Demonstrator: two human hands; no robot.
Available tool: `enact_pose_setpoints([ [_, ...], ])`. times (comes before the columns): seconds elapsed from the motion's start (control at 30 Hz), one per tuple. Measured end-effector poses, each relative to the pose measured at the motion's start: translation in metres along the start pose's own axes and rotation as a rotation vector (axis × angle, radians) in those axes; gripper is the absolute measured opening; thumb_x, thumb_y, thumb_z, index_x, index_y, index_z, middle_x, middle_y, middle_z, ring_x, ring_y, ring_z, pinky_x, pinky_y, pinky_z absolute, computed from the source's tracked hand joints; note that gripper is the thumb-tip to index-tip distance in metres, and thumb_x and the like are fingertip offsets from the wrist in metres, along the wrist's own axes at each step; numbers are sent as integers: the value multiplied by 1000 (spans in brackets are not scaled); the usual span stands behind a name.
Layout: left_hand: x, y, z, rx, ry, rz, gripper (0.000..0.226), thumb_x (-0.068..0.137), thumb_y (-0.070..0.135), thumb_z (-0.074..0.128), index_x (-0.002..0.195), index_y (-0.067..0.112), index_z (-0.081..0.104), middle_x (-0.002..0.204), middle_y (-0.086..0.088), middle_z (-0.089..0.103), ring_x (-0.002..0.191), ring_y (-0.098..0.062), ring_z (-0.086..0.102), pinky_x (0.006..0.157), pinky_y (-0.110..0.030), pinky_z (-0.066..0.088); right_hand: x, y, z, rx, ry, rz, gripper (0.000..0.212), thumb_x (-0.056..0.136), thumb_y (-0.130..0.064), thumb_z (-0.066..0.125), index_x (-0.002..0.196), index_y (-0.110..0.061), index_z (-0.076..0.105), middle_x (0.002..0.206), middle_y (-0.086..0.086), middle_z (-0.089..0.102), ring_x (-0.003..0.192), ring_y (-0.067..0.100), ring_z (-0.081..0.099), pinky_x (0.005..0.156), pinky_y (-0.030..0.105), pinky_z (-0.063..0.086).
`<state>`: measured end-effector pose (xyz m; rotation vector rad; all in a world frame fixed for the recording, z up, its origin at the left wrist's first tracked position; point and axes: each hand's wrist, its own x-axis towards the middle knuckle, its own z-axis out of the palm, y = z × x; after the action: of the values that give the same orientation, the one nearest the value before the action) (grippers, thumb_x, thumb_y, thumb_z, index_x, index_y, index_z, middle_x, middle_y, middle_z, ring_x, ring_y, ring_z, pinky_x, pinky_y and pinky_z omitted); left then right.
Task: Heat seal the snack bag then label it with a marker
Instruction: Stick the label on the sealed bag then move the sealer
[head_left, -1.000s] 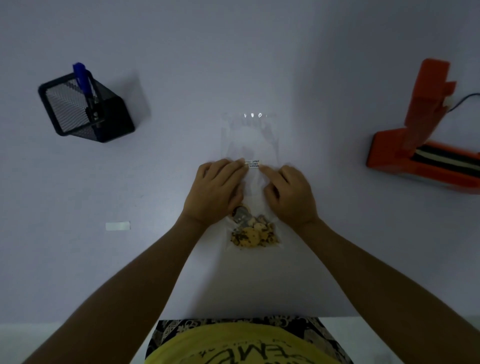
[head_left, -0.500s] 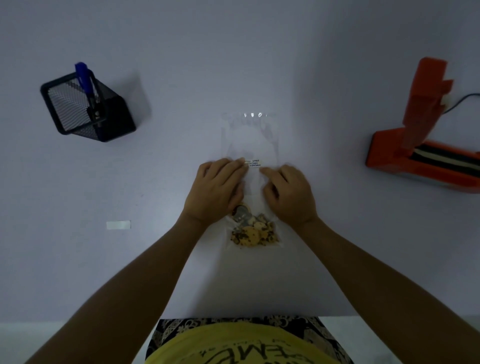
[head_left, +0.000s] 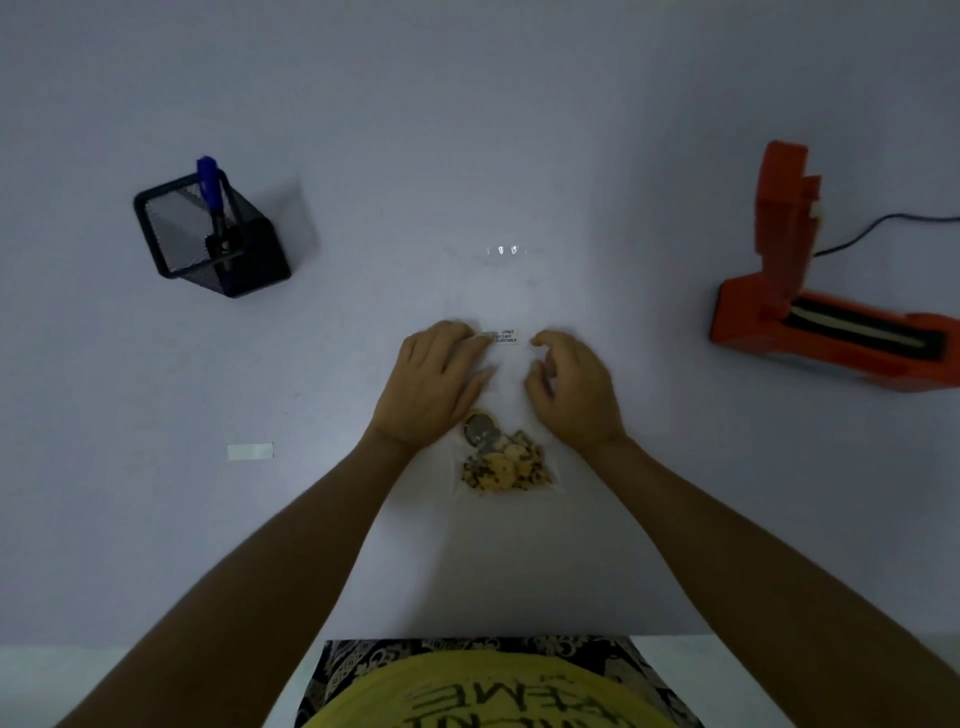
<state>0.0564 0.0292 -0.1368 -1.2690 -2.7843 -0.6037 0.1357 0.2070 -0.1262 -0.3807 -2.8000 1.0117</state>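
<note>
Your left hand (head_left: 434, 382) lies palm down on the snack bag (head_left: 511, 364), fingers flat and spread along its left edge, gripping nothing. Your right hand (head_left: 571, 389) sits at the bag's right edge, fingers curled loosely with the tips (head_left: 540, 340) near the plastic; you cannot tell whether they pinch the film or only rest on it.

The bag lies flat on the white table (head_left: 363, 130), centred in front of you between both hands. Long axis runs straight away from you: filled end nearest your body, empty end pointing to the far side. Film is clear, nearly invisible against the table, with small glints at the far end. A small white printed label (head_left: 506, 335) sits mid-bag between your fingertips. Cookies (head_left: 501, 457), tan with dark chips, are bunched at the near end.

Left, well apart: black mesh pen holder (head_left: 208, 234), tilted, with a blue marker (head_left: 210, 189) standing in it. A small white strip (head_left: 250, 451) lies nearer you. Right, well apart: orange heat sealer (head_left: 810, 312), arm raised.
</note>
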Motion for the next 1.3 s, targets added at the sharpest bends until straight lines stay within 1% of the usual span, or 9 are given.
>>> enact_pose_setpoints([
  [0.07, -4, 2, -8, -37, 47, -116, 33, 95, 29, 49, 120, 10, 59, 113, -13, 61, 106, -26, 52, 84, -38, 43, 1, -10, -8, 134, 21, 126, 16, 84, -5, 59, 99, -8, 62, 78, -2, 55, 65, 9, 48, 63, 15, 42],
  [0.2, -22, 21, -31, -341, 126, -633, 30, 98, 21, 43, 126, 11, 51, 112, -6, 56, 96, -18, 54, 81, -28, 46, -11, -28, -22, 294, 152, 490, 20, 87, -15, 63, 107, -14, 59, 91, 0, 60, 76, 10, 58, 67, 11, 46],
  [0.37, -32, 44, -41, -494, 66, -954, 33, 98, 27, 43, 126, 12, 53, 109, -6, 63, 94, -16, 59, 83, -31, 49, -35, -34, -26, 307, -28, 758, 22, 87, -23, 64, 107, -16, 61, 85, -10, 63, 74, -2, 58, 63, 7, 39],
  [0.47, -24, 53, -40, -577, 2, -1026, 34, 97, 28, 47, 127, 12, 52, 109, -4, 64, 94, -13, 58, 78, -25, 45, -34, -36, -21, 378, -76, 791, 20, 86, -17, 66, 106, -14, 65, 95, 0, 69, 81, 14, 66, 69, 17, 49],
  [0.63, 7, 39, -40, -731, 17, -1151, 36, 95, 24, 49, 128, 9, 53, 121, -8, 59, 106, -19, 57, 94, -34, 49, 2, -32, -12, 408, -48, 843, 16, 86, -8, 65, 101, -8, 69, 90, 7, 71, 65, 12, 63, 57, 20, 51],
  [0.73, 31, 18, -41, -789, 62, -1199, 35, 94, 25, 51, 125, 10, 55, 120, -9, 61, 105, -22, 59, 97, -42, 49, 40, -32, -5, 413, -20, 833, 15, 82, -8, 68, 97, -11, 71, 91, 8, 73, 80, 24, 69, 79, 39, 58],
  [0.8, 46, 5, -43, -815, 84, -1202, 34, 92, 26, 53, 123, 12, 58, 117, -8, 64, 104, -24, 60, 98, -44, 48, 65, -35, -2, 425, -6, 820, 15, 81, -9, 68, 96, -12, 71, 93, 8, 73, 86, 26, 69, 85, 42, 57],
  [1.1, 104, -31, -59, -840, 135, -1145, 33, 94, 15, 50, 126, 10, 56, 123, -6, 60, 112, -22, 56, 102, -38, 45, 134, -41, 10, 423, 37, 797, 16, 79, -7, 65, 93, -11, 71, 98, 12, 73, 92, 31, 69, 86, 43, 56],
  [1.3, 99, -30, -68, -741, 23, -1122, 38, 94, 13, 47, 132, 10, 51, 132, -10, 55, 119, -26, 52, 104, -42, 43, 125, -49, -6, 344, -48, 718, 26, 87, -11, 64, 113, -6, 64, 113, 11, 67, 104, 25, 63, 80, 22, 45],
])
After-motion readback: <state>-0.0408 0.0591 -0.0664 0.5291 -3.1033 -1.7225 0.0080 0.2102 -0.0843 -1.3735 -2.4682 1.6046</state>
